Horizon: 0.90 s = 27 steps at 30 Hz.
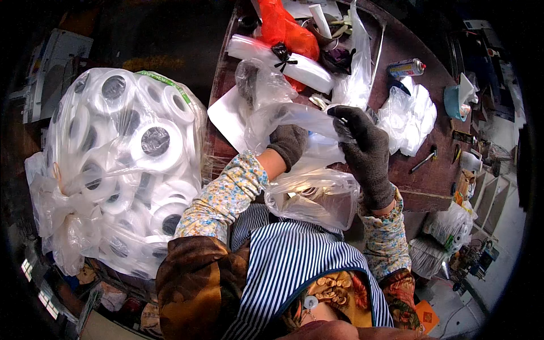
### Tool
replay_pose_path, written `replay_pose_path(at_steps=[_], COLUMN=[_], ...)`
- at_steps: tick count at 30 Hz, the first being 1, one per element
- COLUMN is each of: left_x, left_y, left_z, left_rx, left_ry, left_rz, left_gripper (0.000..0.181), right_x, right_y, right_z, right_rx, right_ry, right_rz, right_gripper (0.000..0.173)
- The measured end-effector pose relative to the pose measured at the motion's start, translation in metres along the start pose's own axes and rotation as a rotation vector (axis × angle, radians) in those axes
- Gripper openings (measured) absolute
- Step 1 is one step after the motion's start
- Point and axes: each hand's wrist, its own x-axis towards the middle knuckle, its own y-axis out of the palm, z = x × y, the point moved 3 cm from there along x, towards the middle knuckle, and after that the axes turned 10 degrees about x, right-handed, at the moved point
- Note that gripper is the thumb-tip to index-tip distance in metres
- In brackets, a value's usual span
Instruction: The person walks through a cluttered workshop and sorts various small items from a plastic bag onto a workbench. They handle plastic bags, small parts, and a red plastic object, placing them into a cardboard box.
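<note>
Both my hands wear dark grey knit gloves. A clear plastic bag [312, 195] hangs between my arms, just above the striped apron, with its upper film stretched between my hands. My right hand [363, 148] grips the film's edge on the right, fingers and thumb pinched together. On the left, my left hand [289, 144] is curled at the film, its fingertips partly hidden behind the plastic. Something pale and round shows inside the bag's lower part, too blurred by the film to name. Crumpled clear film [259, 83] lies just beyond my left hand.
A big clear sack of white film rolls [127, 170] stands left. On the dark table [433, 170] lie a red plastic bag [289, 29], a white roll [312, 72], crumpled white bags [408, 114], a spray can [406, 68] and a small hammer-like tool [423, 159]. A blue container [454, 103] is farther right.
</note>
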Motion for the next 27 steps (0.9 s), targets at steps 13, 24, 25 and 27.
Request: replay_pose_path(at_steps=[13, 24, 25, 27], left_x=[-0.05, -0.078, -0.086, -0.101], left_y=[-0.047, -0.084, -0.098, -0.141], left_z=[0.026, 0.029, 0.029, 0.031], left_rx=[-0.079, -0.284, -0.223, -0.211], left_ry=[0.165, 0.031, 0.08, 0.149], left_rz=[-0.043, -0.027, -0.114, -0.246], left_gripper=[0.021, 0.015, 0.016, 0.021], right_x=[0.007, -0.004, -0.004, -0.008], right_y=[-0.002, 0.0, -0.001, -0.004], right_z=[0.007, 0.012, 0.012, 0.012], right_rx=[-0.052, 0.001, -0.02, -0.062], right_ry=[-0.059, -0.012, 0.0, 0.024], right_rz=[0.068, 0.031, 0.028, 0.017], right_gripper=[0.049, 0.035, 0.033, 0.028])
